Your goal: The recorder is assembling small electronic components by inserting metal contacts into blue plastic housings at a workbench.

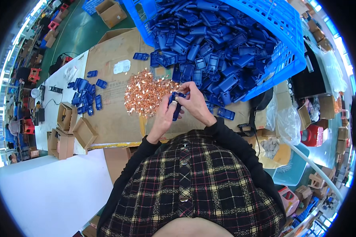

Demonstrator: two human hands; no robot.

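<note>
Left hand [165, 114]: fingers closed around one side of a blue plastic case [176, 114], thumb laid on its upper face
Right hand [195, 103]: fingers bent in and gripping the same case at its far end and right side, fingertips close to those of the left; whether a small piece sits between them cannot be told
Blue plastic case, one: held between both hands above the near part of the table, in front of the person's body, just beside the copper pile
Copper-coloured pieces [144, 93], one loose pile: small, shiny, spread on the cardboard sheet [114, 122] that covers the table, to the left of and beyond the hands
Blue crate [283, 49], one: lattice-walled, at the far right of the table
Heap of blue cases [209, 39], a great many: filling the crate and spilling onto the cardboard towards the hands
Small group of blue cases [83, 94], loosely piled: at the left of the table, well apart from the hands
Single blue case [226, 114]: lying flat to the right of the right hand
White label [122, 66], one: on the cardboard, beyond the copper pile
Small cardboard boxes [85, 132], several: open, at the near left edge of the table
Plaid garment [186, 173], one: dark with yellow and red lines, worn by the person over black sleeves [241, 146]
</note>
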